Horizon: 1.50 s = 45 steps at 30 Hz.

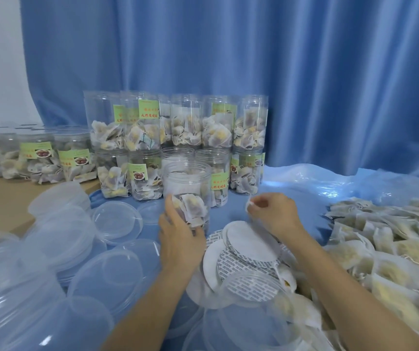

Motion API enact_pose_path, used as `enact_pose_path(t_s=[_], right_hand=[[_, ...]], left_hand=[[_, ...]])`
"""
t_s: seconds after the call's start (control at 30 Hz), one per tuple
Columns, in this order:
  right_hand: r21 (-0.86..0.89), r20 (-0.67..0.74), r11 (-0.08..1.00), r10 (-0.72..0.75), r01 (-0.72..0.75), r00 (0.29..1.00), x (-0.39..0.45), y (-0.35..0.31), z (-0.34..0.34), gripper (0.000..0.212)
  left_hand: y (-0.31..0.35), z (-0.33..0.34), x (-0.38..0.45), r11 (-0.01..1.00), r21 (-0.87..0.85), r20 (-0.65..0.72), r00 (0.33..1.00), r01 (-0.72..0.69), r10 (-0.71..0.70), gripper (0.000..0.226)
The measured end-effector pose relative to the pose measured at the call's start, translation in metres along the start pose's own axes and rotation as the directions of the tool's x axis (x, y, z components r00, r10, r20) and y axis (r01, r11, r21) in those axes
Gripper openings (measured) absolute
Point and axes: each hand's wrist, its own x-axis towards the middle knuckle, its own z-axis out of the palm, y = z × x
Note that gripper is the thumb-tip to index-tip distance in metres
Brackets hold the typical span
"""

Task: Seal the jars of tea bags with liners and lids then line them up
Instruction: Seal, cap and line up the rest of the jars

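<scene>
An open clear plastic jar [187, 183] with tea bags in its lower part stands on the blue cloth at the centre. My left hand [178, 234] grips its lower side. My right hand [273, 211] is just right of the jar and pinches a small white piece at its fingertips. Below both hands lies a loose heap of round white liners [244, 252], some printed side up. Clear plastic lids [117, 221] lie spread over the left of the table. Behind the open jar, filled jars with green labels [175, 138] are stacked in two tiers.
More labelled jars [36, 158] stand in a row at the far left on the wooden table. Loose tea bags [393, 247] cover the right side. A blue curtain [254, 59] hangs behind. Empty clear jars [13, 300] crowd the near left corner.
</scene>
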Motion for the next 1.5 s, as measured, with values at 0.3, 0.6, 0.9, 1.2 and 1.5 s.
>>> enact_pose_path(t_s=[0.3, 0.6, 0.9, 1.2, 1.5], right_hand=[[0.491, -0.250, 0.791, -0.274, 0.366, 0.929, 0.018, -0.112, -0.004, 0.013], [-0.119, 0.243, 0.946, -0.266, 0.301, 0.933, 0.017, -0.086, -0.023, 0.042], [-0.238, 0.487, 0.963, 0.007, 0.125, 0.873, -0.015, -0.012, -0.011, 0.053], [-0.227, 0.399, 0.964, -0.039, 0.140, 0.916, -0.010, -0.005, -0.002, 0.064], [-0.025, 0.262, 0.987, -0.144, 0.156, 0.954, -0.013, -0.004, 0.006, 0.025]], left_hand=[[0.001, -0.002, 0.000, 0.999, -0.037, 0.007, 1.000, 0.022, -0.022, 0.087], [-0.002, -0.003, 0.004, 0.995, -0.044, 0.041, 0.995, 0.090, -0.088, 0.092], [-0.001, -0.003, 0.004, 0.998, 0.009, -0.045, 0.997, 0.065, -0.064, 0.080], [-0.003, -0.017, 0.013, 0.848, 0.525, 0.095, 0.986, 0.071, -0.141, 0.021], [-0.012, -0.007, 0.007, 0.725, 0.664, 0.218, 0.975, -0.183, 0.047, 0.031]])
